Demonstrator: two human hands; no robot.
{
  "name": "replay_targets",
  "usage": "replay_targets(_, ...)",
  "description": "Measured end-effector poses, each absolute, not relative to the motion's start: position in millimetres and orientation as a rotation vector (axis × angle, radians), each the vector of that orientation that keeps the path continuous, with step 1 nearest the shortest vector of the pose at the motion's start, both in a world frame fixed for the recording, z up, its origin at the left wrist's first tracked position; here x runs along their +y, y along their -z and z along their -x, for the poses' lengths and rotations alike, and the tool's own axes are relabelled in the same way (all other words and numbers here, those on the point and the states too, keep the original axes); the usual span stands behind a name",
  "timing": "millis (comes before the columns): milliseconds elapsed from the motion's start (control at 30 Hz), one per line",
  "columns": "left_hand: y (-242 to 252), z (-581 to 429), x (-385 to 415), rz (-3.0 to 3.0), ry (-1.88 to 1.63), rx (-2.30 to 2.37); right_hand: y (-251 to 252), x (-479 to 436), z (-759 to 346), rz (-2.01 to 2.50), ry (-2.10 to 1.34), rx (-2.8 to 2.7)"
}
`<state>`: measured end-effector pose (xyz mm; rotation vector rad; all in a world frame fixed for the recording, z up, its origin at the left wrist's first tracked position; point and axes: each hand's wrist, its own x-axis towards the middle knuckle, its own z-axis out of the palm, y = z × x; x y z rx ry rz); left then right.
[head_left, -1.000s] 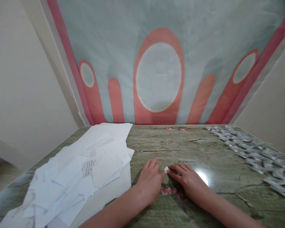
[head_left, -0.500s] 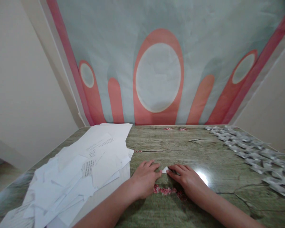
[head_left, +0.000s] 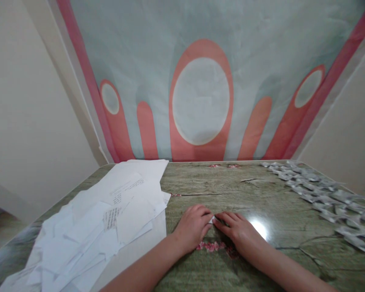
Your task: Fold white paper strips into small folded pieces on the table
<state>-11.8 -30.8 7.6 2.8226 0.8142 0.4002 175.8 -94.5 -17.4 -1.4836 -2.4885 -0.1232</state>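
Note:
A small folded piece of white paper (head_left: 212, 220) lies on the wood-patterned table, mostly covered by my fingertips. My left hand (head_left: 195, 225) grips its left side between thumb and fingers. From the other side, my right hand (head_left: 235, 228) pinches the paper with thumb and forefinger. The two hands nearly meet over it, and only a sliver of white shows between them. How the paper is folded underneath is hidden.
A heap of loose white paper sheets (head_left: 130, 202), some printed, covers the table's left side. Rows of folded paper pieces (head_left: 331, 198) line the right side. The wood-patterned table (head_left: 200, 182) ends at a wall with a coloured printed sheet (head_left: 200, 101).
My left hand has moved slightly right and closed onto the paper, hiding more of it. My right hand stays almost in place.

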Motion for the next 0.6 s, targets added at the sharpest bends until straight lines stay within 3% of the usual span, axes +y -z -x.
replay_targets(600,3,2,-30,-2.913,-0.475,0.895,29,-96,-184,1.496,0.152,-2.407)
